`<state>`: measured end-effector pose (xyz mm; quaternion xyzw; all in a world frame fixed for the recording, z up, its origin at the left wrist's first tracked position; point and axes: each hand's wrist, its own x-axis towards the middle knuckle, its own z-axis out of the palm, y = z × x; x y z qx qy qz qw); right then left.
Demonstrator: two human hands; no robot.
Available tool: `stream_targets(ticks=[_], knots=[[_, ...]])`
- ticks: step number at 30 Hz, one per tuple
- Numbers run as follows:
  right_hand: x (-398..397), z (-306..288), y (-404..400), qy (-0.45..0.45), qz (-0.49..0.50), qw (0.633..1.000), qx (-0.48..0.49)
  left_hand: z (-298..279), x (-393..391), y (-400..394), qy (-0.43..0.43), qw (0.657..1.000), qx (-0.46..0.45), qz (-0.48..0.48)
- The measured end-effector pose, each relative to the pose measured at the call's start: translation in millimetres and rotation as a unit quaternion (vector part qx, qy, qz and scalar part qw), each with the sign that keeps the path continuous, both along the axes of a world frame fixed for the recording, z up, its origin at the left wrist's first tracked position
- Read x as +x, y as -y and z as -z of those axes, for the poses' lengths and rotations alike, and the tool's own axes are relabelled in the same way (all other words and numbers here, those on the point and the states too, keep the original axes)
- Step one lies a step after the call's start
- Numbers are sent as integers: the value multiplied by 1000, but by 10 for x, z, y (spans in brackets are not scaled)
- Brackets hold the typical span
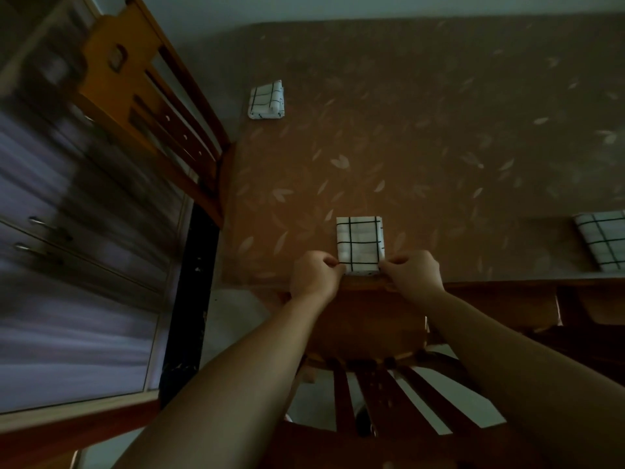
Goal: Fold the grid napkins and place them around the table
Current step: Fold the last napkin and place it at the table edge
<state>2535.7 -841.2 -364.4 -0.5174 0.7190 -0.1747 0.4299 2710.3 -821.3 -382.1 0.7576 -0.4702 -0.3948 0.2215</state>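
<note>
Here, hands: left hand and right hand pinching near corners of folded napkin.
Place: near edge of surface.
Others: second napkin far left, third napkin right.

Head camera looks steeply down, close over the table edge.

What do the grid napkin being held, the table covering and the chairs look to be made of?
Grid napkin, pinched at its near corners by the left hand and right hand: likely woven cotton, matte, with soft folded edges. Table covering: brown leaf-print cloth or vinyl; the dim light leaves it open. Chair at left: varnished orange-brown wood with slats.
</note>
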Motion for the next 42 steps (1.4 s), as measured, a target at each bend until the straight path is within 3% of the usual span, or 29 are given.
stream_targets(ticks=[7,14,27,34,42], knots=[[-7,-14,-14,-28,25,999,-9,10,0,21,9,999,-9,39],[158,-211,-172,-112,97,986,-76,-245,608,-104,78,996,-35,37],[919,-838,-624,-163,-4,976,-147,-942,1631,-815,96,991,-66,66],[546,-1371,-1269,-272,-91,942,-175,-1454,1109,-1266,193,959,-110,174],[-873,-1935,-2617,-356,-56,913,-194,-2091,-266,-2126,239,918,-171,266]])
